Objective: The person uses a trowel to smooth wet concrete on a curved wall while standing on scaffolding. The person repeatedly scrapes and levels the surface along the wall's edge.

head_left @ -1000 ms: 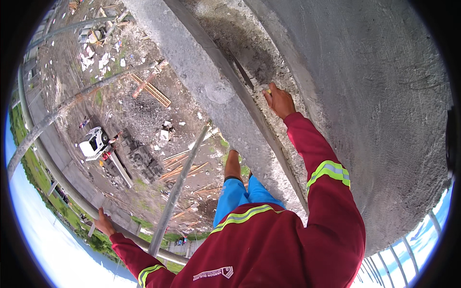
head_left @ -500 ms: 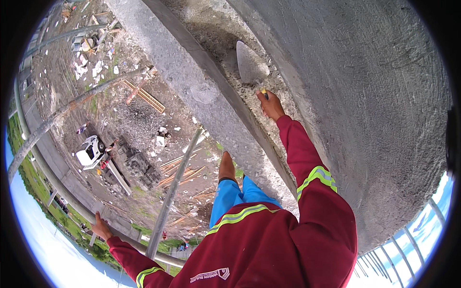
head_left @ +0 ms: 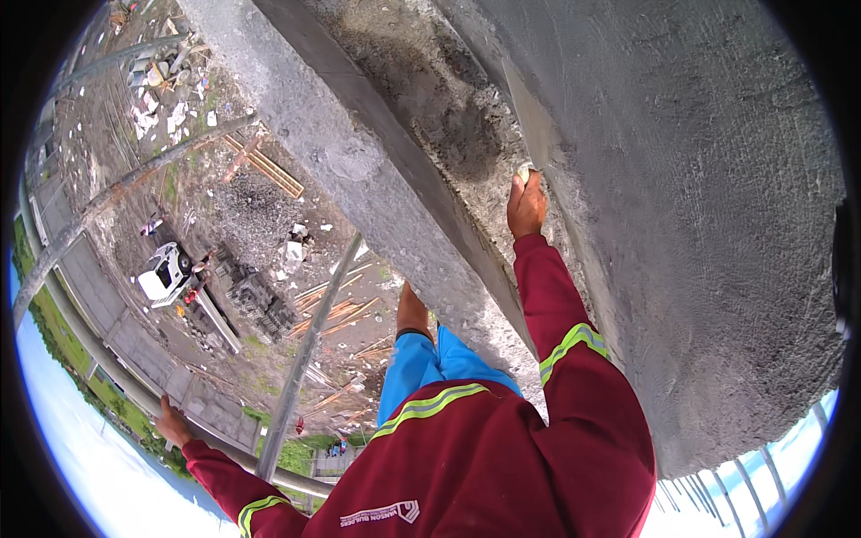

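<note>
A big, rough grey wall (head_left: 700, 224) fills the whole right side, starting just beside the right hand's fingers. Far below the left hand's fingers and beyond them is the ground (head_left: 112, 202) — brown dirt with white scraps and stones spread over it. Between the two hands is the person's dark red top (head_left: 502, 457), with shiny yellow and silver bands. A long concrete ledge (head_left: 332, 125) slants by, to the left of the right fingers. Between that ledge and the wall runs a bumpy groove (head_left: 453, 134), and the right fingers are over it. Blue shorts (head_left: 448, 368) show down and left of those fingers. A grey pole (head_left: 305, 386) stands between the hands. A bent rail (head_left: 130, 386) passes right by the left fingers. Small and far down, a white truck (head_left: 163, 276) sits up the view from the left fingers, and some wood sticks (head_left: 336, 314) lie between both hands.

The right hand (head_left: 527, 206) has its fingers closed around the pale handle of a trowel (head_left: 531, 117). The blade points up and away from those fingers, close to the wall's side. The left hand (head_left: 173, 423) is at the rail — its fingers are small here, so I cannot tell if they curl around it.
</note>
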A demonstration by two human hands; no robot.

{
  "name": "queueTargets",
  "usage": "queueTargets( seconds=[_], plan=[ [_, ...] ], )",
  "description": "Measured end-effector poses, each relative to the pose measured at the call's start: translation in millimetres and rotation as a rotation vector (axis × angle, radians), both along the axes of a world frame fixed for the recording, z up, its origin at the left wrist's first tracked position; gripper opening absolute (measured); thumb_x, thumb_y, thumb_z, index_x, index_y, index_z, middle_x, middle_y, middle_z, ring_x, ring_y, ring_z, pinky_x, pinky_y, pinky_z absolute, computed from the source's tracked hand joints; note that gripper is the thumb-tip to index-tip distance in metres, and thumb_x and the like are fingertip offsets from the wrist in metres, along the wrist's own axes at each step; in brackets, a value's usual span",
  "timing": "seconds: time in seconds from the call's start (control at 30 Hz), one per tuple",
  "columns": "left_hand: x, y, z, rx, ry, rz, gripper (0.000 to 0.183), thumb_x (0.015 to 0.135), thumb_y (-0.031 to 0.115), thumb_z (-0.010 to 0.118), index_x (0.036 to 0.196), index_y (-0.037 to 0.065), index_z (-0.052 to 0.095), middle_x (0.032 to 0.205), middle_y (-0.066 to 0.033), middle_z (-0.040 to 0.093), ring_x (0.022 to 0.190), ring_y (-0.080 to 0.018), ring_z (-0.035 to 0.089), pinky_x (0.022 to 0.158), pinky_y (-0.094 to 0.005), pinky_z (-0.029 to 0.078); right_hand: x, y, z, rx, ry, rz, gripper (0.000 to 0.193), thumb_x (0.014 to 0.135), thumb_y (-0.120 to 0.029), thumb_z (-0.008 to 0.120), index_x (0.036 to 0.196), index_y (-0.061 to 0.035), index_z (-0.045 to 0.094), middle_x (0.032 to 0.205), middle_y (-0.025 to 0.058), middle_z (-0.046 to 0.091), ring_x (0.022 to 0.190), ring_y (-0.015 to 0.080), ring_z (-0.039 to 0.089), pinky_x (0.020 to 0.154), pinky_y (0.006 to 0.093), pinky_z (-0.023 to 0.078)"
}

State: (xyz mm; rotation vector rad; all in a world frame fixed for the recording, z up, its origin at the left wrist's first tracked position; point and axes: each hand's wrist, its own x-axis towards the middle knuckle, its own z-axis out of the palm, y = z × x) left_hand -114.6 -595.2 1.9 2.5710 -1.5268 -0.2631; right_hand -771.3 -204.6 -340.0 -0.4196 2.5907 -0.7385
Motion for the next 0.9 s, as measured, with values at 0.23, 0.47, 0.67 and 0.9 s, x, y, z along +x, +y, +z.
queueTargets(
  seconds=[0.23, 0.47, 0.67, 0.9],
  plan=[
    [11, -3, 0, -0.036, 0.05, 0.014, 0.049, 0.077, 0.035, 0.075, 0.102, -0.004, 0.056, 0.058, -0.0039, 0.049, 0.047, -0.0128, 0.046, 0.044, -0.029, 0.038, 3, 13, -38, 0.15, -0.128, -0.045, 0.048, 0.099, -0.043, 0.037, 0.1, 0.0017, 0.054, 0.08, 0.0285, 0.063, 0.072, 0.046, 0.06, 0.067, 0.0551, 0.045],
    [6, -2, 0, -0.037, 0.059, 0.003, 0.042, 0.077, 0.038, 0.074, 0.087, 0.001, 0.057, 0.059, -0.0029, 0.049, 0.046, -0.0139, 0.046, 0.044, -0.0296, 0.039, -4, 17, -31, 0.083, 0.029, 0.078, 0.046, 0.099, -0.042, 0.038, 0.1, 0.0002, 0.055, 0.079, 0.0274, 0.063, 0.075, 0.0459, 0.061, 0.067, 0.0539, 0.046],
    [3, 1, -1, -0.016, 0.043, 0.007, 0.04, 0.077, 0.035, 0.074, 0.085, 0.0, 0.057, 0.059, -0.0037, 0.049, 0.047, -0.0136, 0.046, 0.045, -0.0291, 0.039, -9, 18, -37, 0.126, -0.104, 0.054, 0.054, 0.1, -0.046, 0.032, 0.098, 0.0006, 0.058, 0.081, 0.0283, 0.063, 0.076, 0.0476, 0.06, 0.07, 0.0551, 0.044],
    [6, -1, -2, -0.053, 0.083, 0.007, 0.043, 0.077, 0.034, 0.074, 0.091, -0.003, 0.057, 0.063, -0.0057, 0.051, 0.048, -0.014, 0.048, 0.045, -0.0287, 0.039, -8, 38, -41, 0.191, -0.231, -0.005, 0.057, 0.1, -0.05, 0.031, 0.096, -0.0005, 0.06, 0.084, 0.0281, 0.062, 0.082, 0.0472, 0.059, 0.074, 0.0539, 0.043]
  ],
)
